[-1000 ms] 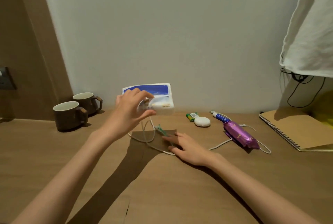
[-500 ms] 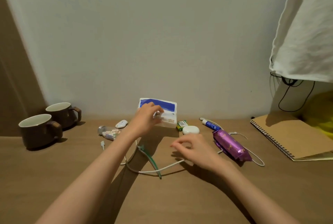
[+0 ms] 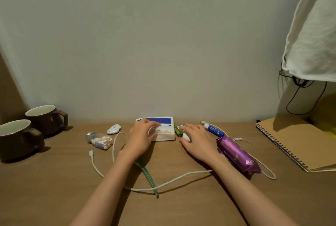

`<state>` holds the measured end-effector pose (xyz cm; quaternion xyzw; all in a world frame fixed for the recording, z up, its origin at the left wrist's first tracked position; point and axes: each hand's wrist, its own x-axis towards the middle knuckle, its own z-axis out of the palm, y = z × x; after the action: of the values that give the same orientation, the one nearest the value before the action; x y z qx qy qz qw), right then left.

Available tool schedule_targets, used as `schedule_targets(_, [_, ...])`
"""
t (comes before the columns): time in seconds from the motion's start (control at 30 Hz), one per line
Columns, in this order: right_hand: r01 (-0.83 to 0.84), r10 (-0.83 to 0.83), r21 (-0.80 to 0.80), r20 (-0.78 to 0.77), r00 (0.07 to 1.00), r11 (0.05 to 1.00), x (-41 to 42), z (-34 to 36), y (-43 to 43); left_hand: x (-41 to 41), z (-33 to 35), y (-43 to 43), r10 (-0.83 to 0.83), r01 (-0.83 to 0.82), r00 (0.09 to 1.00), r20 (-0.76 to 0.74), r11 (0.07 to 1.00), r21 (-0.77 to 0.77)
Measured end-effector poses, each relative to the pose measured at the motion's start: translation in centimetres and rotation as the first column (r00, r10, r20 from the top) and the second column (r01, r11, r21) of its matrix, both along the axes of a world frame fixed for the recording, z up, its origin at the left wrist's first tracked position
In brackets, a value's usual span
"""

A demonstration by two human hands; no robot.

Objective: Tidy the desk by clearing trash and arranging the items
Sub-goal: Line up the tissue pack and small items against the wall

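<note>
My left hand [image 3: 142, 135] grips the left end of a blue and white tissue pack [image 3: 166, 131], which lies on the desk against the wall. My right hand [image 3: 197, 139] lies flat, fingers spread, over a small white oval case [image 3: 186, 137], with its fingertips next to a green battery [image 3: 178, 131]. A white cable [image 3: 112, 153] loops across the desk under both forearms. Partly under my left wrist lies a thin green strip [image 3: 148, 175].
Left of the pack are a small pill bottle [image 3: 101, 139] and a white gadget [image 3: 114, 129]. Two brown mugs [image 3: 18, 138] stand far left. A blue tube [image 3: 213, 130], purple packet [image 3: 236, 153] and spiral notebook [image 3: 294, 142] lie right. A white cloth [image 3: 312, 25] hangs above.
My left hand has brought the tissue pack down from the air onto the desk by the wall. My right hand left the cable and moved forward onto the white case.
</note>
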<state>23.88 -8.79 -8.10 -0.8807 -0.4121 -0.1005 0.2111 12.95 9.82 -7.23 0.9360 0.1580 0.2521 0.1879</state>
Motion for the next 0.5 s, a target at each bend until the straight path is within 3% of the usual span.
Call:
schedule_targets(0.27, [0.053, -0.055, 0.046, 0.027, 0.998, 0.998, 1.3, -0.6, 2.3, 0.3, -1.9, 0.2, 0.06, -0.061, 0.996, 0.063, 0.998, 0.009])
schedule_targets(0.5, [0.106, -0.106, 0.107, -0.01, 0.994, 0.989, 2.3, -0.8, 3.9, 0.7, -2.1, 1.3, -0.023, 0.022, 0.999, 0.039, 1.0, 0.021])
